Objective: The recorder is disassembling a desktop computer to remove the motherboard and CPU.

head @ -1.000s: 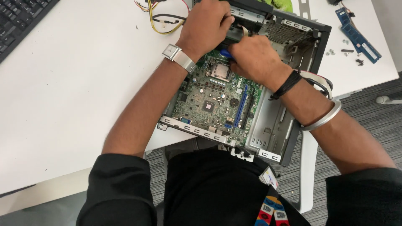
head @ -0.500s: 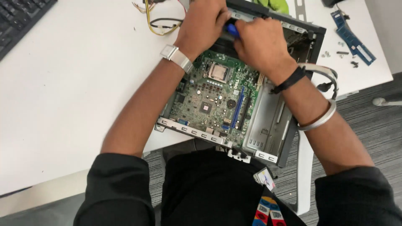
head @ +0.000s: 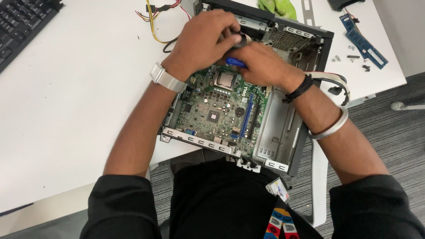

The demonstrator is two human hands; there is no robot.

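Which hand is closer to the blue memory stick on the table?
Right. The right hand is over the open computer case, nearer the blue memory stick; the left hand lies farther left.

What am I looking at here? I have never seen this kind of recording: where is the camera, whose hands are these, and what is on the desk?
The camera sits on a person's head and looks down at their own two bare hands. Both work inside an open computer case on a white desk, above the green circuit board. The left hand, with a wristwatch, is curled over a dark part I cannot identify. The right hand grips a blue-handled tool. Around the case lie a black keyboard, loose coloured wires, a green cloth, a blue memory stick and small screws.
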